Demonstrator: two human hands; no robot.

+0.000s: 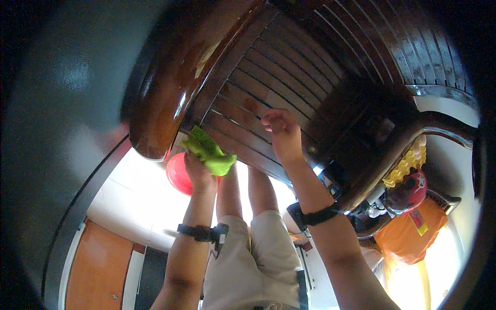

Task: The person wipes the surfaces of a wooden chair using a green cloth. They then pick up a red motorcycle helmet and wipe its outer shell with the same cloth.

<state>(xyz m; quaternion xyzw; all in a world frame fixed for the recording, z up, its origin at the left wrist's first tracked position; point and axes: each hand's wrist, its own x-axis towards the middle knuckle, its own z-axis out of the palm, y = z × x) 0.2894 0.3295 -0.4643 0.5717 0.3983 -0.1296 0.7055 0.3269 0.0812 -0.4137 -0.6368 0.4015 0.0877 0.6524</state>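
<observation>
A bright green cloth (209, 149) is bunched in my left hand (199, 170), at the front left corner of a dark wooden slatted bench (267, 73). Part of the cloth stands up past my fingers and part hangs over to the right. Beneath that hand, a round red plastic container (179, 174) sits on the floor, partly hidden by the hand and wrist. My right hand (282, 126) hovers over the slats with its fingers curled in; nothing shows in it. Whether it touches the wood I cannot tell.
The bench's thick glossy armrest (166, 85) rises at left, beside a large dark glossy surface (77, 97). At right, a curved wooden armrest (387, 162) stands before a yellow egg tray (407, 164), a red helmet (416, 192) and orange fabric (412, 232). An orange-brown door (99, 263) is lower left.
</observation>
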